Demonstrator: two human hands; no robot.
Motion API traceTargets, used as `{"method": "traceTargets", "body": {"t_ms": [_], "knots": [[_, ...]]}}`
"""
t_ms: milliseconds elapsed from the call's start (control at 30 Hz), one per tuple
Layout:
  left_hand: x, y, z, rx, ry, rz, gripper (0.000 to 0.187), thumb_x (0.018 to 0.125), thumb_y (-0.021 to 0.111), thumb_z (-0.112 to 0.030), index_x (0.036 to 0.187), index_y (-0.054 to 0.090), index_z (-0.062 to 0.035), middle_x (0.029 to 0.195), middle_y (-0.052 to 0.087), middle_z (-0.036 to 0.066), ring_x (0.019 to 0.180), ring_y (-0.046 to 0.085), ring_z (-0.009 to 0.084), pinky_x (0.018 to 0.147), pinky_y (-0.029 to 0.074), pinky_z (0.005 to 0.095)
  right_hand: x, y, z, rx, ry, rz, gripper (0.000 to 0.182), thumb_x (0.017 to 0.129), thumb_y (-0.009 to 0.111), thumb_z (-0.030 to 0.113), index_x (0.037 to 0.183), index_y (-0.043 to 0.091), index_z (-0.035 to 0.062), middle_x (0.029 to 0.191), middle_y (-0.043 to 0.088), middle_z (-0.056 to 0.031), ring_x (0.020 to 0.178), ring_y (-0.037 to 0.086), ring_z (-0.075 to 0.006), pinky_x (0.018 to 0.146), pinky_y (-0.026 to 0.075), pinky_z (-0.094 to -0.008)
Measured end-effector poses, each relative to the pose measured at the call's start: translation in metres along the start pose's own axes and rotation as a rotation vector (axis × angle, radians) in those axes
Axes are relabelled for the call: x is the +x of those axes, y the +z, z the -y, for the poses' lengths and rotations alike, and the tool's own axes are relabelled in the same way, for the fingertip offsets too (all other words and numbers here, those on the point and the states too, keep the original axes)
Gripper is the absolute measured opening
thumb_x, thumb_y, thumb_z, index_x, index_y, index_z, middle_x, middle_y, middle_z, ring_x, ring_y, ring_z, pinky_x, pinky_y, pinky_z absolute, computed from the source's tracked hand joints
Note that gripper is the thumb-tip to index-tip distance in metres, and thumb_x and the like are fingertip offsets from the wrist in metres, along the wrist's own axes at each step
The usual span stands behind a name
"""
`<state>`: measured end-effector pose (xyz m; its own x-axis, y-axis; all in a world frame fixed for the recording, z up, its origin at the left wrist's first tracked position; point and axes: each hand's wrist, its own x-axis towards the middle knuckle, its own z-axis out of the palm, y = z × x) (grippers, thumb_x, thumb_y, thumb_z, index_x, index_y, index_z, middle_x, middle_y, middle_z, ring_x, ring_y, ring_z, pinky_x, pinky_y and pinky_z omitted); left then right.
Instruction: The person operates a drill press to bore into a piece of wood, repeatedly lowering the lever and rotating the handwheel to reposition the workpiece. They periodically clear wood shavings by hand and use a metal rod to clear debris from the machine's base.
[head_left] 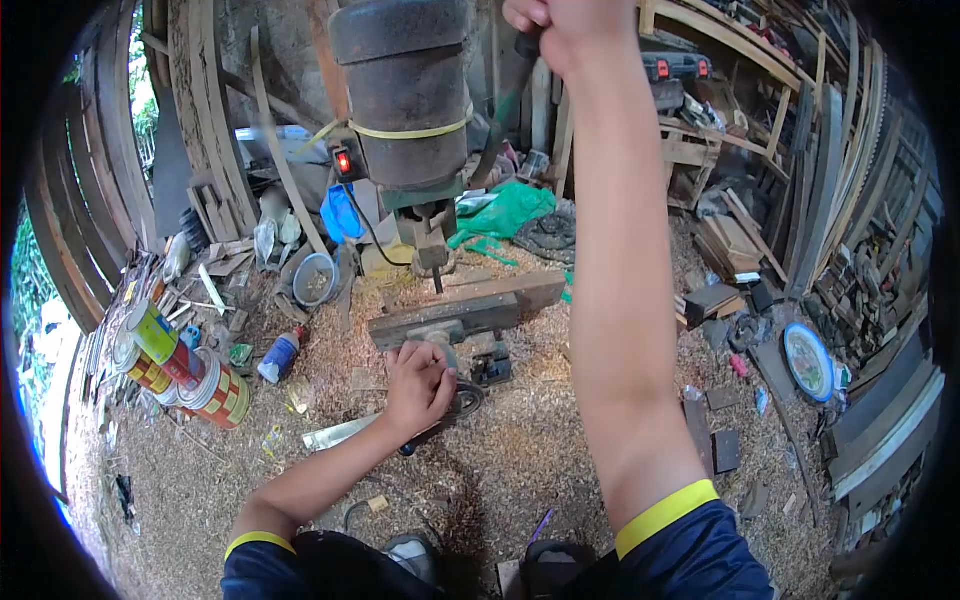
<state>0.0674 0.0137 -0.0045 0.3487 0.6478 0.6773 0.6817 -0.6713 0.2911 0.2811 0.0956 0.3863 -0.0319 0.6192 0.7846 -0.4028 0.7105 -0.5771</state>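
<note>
In front of me stands a drill press-like machine (405, 100) with a dark motor housing. Its bit (437, 280) points down at a wooden board (540, 294), which lies in the vise (490, 362) below. My left hand (420, 388) is closed at the front of the vise, fingers curled over the edge of a round handwheel (467, 397). At the top of the view, my right hand (565, 32) wraps round the machine's lever (508, 90), with the arm stretched up. Part of the right hand is cut off by the frame edge.
A red switch (344, 162) glows on the machine. Paint cans (215, 390) and a blue bottle (280, 357) stand on the left. Wood shavings (540, 440) cover the ground. Green plastic (510, 210) lies behind, a round basin (808, 362) and stacked planks (890, 430) at the right.
</note>
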Motion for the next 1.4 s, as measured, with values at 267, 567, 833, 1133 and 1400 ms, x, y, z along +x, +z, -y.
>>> {"method": "traceTargets", "body": {"t_ms": [267,567,833,1133,1400], "knots": [[0.005,-0.004,0.002,-0.085,-0.024,0.043,0.017,0.089,0.066,-0.014,0.076,0.065,-0.0033,0.093,0.058,0.008,0.094,0.054,0.03,0.083,0.036,0.043,-0.139,-0.033,-0.025,0.106,-0.364,0.241,0.05,0.104,0.049,0.021,0.057,0.043,0.0048,0.05,0.04,-0.0012,0.043,0.033,-0.0099,0.043,0.024,-0.0281],[0.01,-0.002,0.009,-0.287,0.006,0.06,0.016,0.085,0.069,-0.004,0.072,0.062,0.0008,0.09,0.059,0.011,0.084,0.055,0.0322,0.075,0.044,0.0416,-0.19,-0.038,-0.03,-0.172,-0.43,0.21,0.044,0.099,0.044,0.036,0.062,0.045,0.0137,0.056,0.042,0.0009,0.052,0.04,-0.0163,0.059,0.035,-0.0368],[0.015,0.001,0.013,-0.335,-0.006,0.072,0.015,0.081,0.069,-0.001,0.068,0.061,-0.0015,0.089,0.059,0.01,0.083,0.054,0.0304,0.074,0.042,0.0417,-0.227,-0.033,-0.042,-0.287,-0.458,0.124,0.039,0.09,0.056,0.036,0.056,0.047,0.019,0.052,0.043,0.0055,0.05,0.042,-0.0137,0.058,0.038,-0.0341],[0.016,0.002,0.021,-0.406,-0.017,0.145,0.015,0.084,0.067,-0.004,0.069,0.063,-0.0022,0.092,0.061,0.008,0.083,0.052,0.0268,0.074,0.04,0.0391,-0.258,-0.058,-0.08,-0.193,-0.625,0.311,0.047,0.096,0.056,0.033,0.053,0.046,0.0198,0.048,0.044,0.0048,0.044,0.047,-0.0122,0.055,0.043,-0.0349],[0.016,0.0,0.024,-0.387,-0.03,0.19,0.012,0.081,0.069,-0.005,0.07,0.064,-0.0037,0.094,0.062,0.008,0.083,0.055,0.0278,0.074,0.043,0.0393,-0.297,-0.047,-0.103,-0.174,-0.649,-0.001,0.048,0.093,0.055,0.026,0.05,0.036,0.0224,0.044,0.036,0.0057,0.037,0.042,-0.0105,0.049,0.04,-0.0333]]}}
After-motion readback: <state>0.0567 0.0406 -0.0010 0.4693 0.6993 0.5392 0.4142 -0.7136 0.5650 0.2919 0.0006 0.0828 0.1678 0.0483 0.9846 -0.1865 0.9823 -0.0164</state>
